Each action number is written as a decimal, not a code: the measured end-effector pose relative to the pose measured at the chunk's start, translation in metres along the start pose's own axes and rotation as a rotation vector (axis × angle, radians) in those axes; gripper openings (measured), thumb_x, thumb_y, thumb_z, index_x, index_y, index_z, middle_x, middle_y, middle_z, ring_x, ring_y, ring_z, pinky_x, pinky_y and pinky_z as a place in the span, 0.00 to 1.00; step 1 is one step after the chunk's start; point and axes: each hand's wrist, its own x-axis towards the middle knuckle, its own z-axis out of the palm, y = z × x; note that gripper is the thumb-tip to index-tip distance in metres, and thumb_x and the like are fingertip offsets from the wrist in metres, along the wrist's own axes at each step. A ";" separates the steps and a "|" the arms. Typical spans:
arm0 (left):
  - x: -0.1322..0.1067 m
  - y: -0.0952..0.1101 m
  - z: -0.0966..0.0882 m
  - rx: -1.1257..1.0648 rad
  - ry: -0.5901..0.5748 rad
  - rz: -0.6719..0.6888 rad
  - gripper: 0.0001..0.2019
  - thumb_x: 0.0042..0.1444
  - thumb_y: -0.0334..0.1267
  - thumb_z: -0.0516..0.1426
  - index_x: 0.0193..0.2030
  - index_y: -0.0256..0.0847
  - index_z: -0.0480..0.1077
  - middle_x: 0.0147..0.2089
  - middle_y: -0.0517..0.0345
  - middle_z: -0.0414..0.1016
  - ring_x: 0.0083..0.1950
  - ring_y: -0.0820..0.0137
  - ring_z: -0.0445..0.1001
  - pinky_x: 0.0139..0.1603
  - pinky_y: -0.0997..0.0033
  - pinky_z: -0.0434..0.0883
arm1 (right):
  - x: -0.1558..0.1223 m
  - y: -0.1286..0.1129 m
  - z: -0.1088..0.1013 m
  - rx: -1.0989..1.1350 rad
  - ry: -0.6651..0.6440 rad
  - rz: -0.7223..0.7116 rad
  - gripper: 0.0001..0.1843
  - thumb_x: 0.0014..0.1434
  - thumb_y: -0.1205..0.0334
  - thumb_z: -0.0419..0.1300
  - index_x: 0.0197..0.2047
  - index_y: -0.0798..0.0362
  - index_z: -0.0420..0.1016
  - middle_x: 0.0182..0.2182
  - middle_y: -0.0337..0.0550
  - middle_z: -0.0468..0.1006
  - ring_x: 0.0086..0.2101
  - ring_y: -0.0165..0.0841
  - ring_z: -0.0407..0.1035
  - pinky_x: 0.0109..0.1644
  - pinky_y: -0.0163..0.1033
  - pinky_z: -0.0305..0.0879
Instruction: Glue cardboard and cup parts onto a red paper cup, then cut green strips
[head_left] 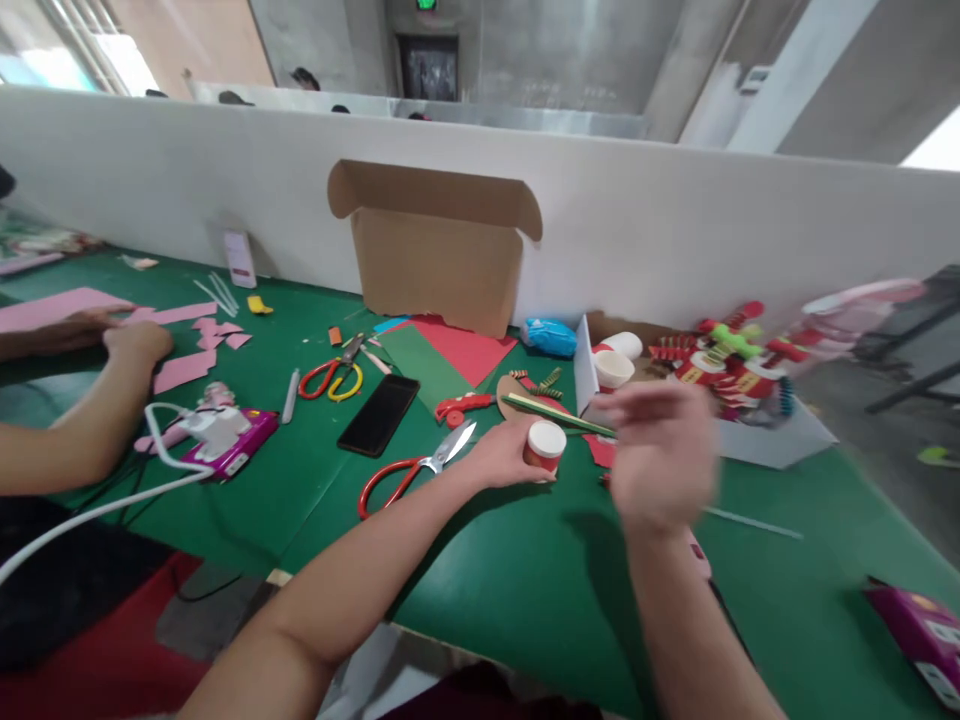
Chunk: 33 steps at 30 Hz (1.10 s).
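My left hand (510,455) is wrapped round a small red cup (545,446) with a white top, held upright just over the green table. To its right, my right hand (664,450) is raised in front of the white box (772,445) and smeared by motion. I cannot make out whether its fingers hold anything. Long thin green strips (559,412) run from behind the cup towards the right hand; whether they touch it is unclear. Red paper scraps (600,450) and folded green strips (551,382) lie behind the cup.
Red-handled scissors (405,475), a black phone (379,414) and a red glue gun (465,405) lie left of the cup. Finished-looking red cup figures (705,370) fill the box. An opened cardboard box (439,255) stands behind. Far left, another person's hands (135,335) handle pink paper.
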 end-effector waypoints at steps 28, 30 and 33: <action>-0.003 0.011 -0.003 0.064 0.105 -0.058 0.26 0.43 0.36 0.63 0.52 0.41 0.68 0.51 0.52 0.75 0.53 0.56 0.70 0.57 0.54 0.67 | -0.033 0.060 0.027 -0.280 -0.199 0.046 0.23 0.52 0.52 0.67 0.49 0.51 0.71 0.45 0.51 0.77 0.48 0.45 0.70 0.55 0.52 0.66; -0.003 0.013 -0.006 0.073 0.088 -0.071 0.22 0.43 0.36 0.64 0.48 0.41 0.70 0.49 0.51 0.75 0.51 0.56 0.71 0.55 0.55 0.68 | -0.032 0.058 0.026 -0.271 -0.219 0.057 0.23 0.51 0.52 0.68 0.49 0.51 0.71 0.45 0.50 0.77 0.48 0.45 0.70 0.55 0.51 0.66; -0.003 0.015 -0.014 0.016 -0.012 -0.079 0.22 0.42 0.34 0.64 0.47 0.41 0.70 0.49 0.52 0.75 0.50 0.58 0.72 0.54 0.57 0.70 | -0.029 0.052 0.020 -0.235 -0.342 0.003 0.23 0.55 0.54 0.64 0.53 0.50 0.70 0.50 0.51 0.75 0.51 0.44 0.69 0.57 0.50 0.65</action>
